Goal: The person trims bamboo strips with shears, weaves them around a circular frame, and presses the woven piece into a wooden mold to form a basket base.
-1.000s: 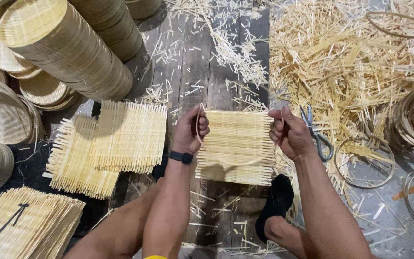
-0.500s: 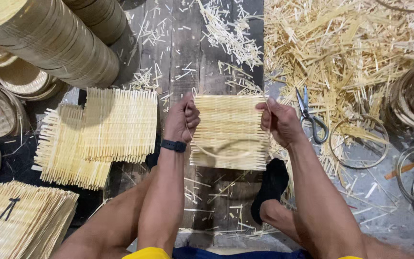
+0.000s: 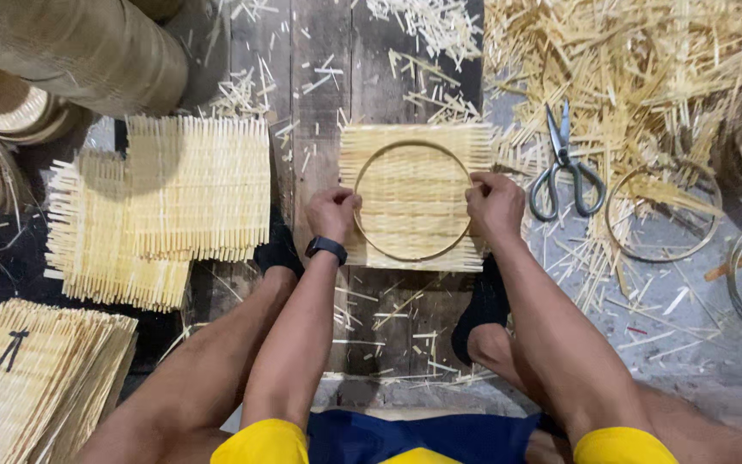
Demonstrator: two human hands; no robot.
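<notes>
While fingertips stay hidden, left hand (image 3: 333, 214) and right hand (image 3: 493, 204) each grip the bamboo ring (image 3: 413, 256) on the woven mat (image 3: 414, 163).

Even, soft overhead light, moderately bright; centre sharp. Pale bamboo scraps (image 3: 646, 69) at top right run slightly overexposed. Dark shadow falls on the stacked woven mats (image 3: 173, 189) near the floor's left edge, under the basket stack (image 3: 79, 43). Left edge dim, mild wide-angle stretch at corners. No motion blur.
</notes>
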